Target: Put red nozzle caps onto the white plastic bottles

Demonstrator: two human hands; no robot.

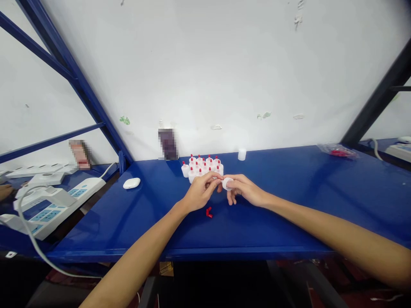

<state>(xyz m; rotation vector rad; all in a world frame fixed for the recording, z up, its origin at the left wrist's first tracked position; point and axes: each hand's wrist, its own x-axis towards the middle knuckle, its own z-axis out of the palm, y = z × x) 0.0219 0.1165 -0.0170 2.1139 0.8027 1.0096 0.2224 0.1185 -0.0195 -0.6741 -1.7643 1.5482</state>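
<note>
In the head view, my right hand (pixel 246 189) grips a small white round bottle (pixel 227 184), tipped so that one round end faces me. My left hand (pixel 202 191) meets it from the left, thumb and forefinger pinched at the bottle's other end. Whatever those fingertips pinch is too small to make out. Just behind my left hand stands a tight group of white bottles with red tips (pixel 193 174). Several loose red caps (pixel 209 212) lie on the blue table in front of my hands. Apart from the group, one white bottle (pixel 242 154) without a red tip stands near the wall.
The blue table (pixel 289 179) backs onto a white wall. A phone (pixel 168 144) leans there, its picture blurred out. A white earphone case (pixel 131 183) lies at left, and a clear bag with red pieces (pixel 340 152) at far right. White power strips (pixel 58 207) crowd the left side.
</note>
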